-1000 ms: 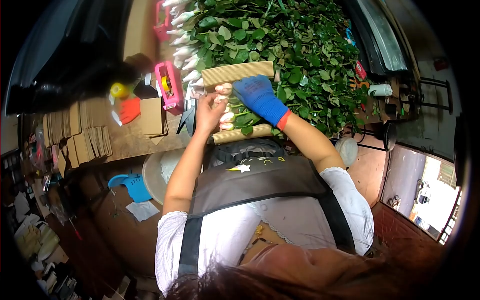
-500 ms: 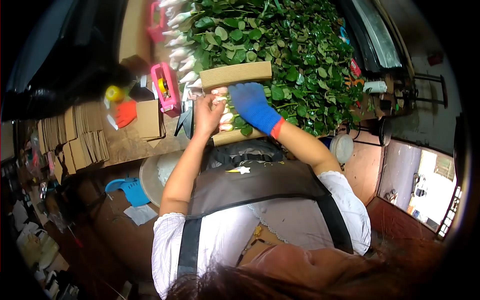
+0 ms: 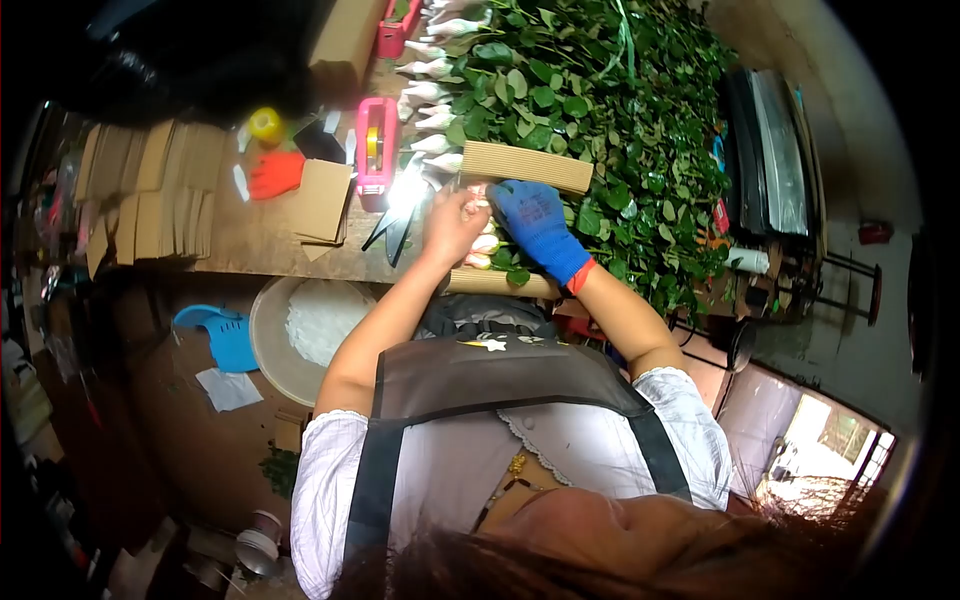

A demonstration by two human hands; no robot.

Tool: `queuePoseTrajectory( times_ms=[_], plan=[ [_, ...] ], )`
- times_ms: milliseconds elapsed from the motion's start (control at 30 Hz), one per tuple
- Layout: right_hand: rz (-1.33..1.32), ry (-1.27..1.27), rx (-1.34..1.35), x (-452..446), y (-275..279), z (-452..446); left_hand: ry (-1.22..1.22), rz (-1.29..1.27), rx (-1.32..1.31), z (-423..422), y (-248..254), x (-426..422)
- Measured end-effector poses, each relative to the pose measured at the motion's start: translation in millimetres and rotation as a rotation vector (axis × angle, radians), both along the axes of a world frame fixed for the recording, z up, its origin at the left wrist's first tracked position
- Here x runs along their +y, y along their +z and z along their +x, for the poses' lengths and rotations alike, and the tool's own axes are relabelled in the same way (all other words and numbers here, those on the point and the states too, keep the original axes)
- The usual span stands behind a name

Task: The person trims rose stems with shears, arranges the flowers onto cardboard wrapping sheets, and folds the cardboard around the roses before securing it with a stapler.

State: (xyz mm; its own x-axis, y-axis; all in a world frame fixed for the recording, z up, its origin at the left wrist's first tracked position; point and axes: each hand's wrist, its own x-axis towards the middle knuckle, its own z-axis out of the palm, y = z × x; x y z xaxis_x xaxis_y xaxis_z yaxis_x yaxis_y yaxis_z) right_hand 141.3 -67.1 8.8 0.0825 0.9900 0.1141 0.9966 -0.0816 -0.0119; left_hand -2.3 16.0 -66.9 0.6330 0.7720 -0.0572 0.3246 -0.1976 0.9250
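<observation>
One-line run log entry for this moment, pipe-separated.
left hand: bare, fingers at pink rose heads | right hand: blue-gloved, beside rose heads | corrugated cardboard: beside rose heads | pink tape dispenser: on table

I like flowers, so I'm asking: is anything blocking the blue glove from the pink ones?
Nothing visible is between the gloved right hand and the pink flower buds. One ribbed cardboard strip lies on their far side, another on the near side.
</observation>
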Motion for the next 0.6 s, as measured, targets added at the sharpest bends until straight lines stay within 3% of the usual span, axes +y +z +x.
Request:
queuePoseTrajectory(
  times_ms=[133, 167, 233, 267, 300, 367, 433, 533, 600],
  plan=[
    [-0.347, 0.007, -0.081, 26.0, 34.1, -10.4, 0.003, 0.09, 0.137, 2.8, -3.3, -2.0],
    [-0.29, 0.073, -0.018, 37.8, 45.3, -22.7, 0.0, 0.095, 0.151, 1.9, 1.1, -0.7],
    [-0.181, 0.205, 0.108, 63.4, 55.1, -50.7, -0.035, -0.262, -0.129, -2.1, -12.2, -3.3],
    [-0.124, 0.351, 0.16, 77.8, 43.4, -66.4, 0.06, 0.0, -0.266, 19.8, -63.1, -12.9],
    [-0.066, 0.489, 0.214, 94.4, 25.5, -84.5, 0.095, 0.063, -0.222, 19.5, -59.8, -13.6],
    [-0.018, 0.602, 0.077, 134.8, -5.7, -130.6, 0.17, 0.182, -0.128, 18.8, -50.4, -13.9],
    [0.246, 0.661, -0.066, 174.1, -52.3, -161.8, 0.05, -0.081, -0.144, 20.4, -48.0, -6.0],
    [0.179, 0.66, -0.217, 199.7, -87.7, -181.4, 0.21, -0.631, -0.538, 26.3, -47.5, -8.8],
    [0.04, 0.721, -0.177, 197.2, -87.6, -182.1, 0.116, -0.352, -0.405, 21.0, -62.1, -12.1]
  ],
)
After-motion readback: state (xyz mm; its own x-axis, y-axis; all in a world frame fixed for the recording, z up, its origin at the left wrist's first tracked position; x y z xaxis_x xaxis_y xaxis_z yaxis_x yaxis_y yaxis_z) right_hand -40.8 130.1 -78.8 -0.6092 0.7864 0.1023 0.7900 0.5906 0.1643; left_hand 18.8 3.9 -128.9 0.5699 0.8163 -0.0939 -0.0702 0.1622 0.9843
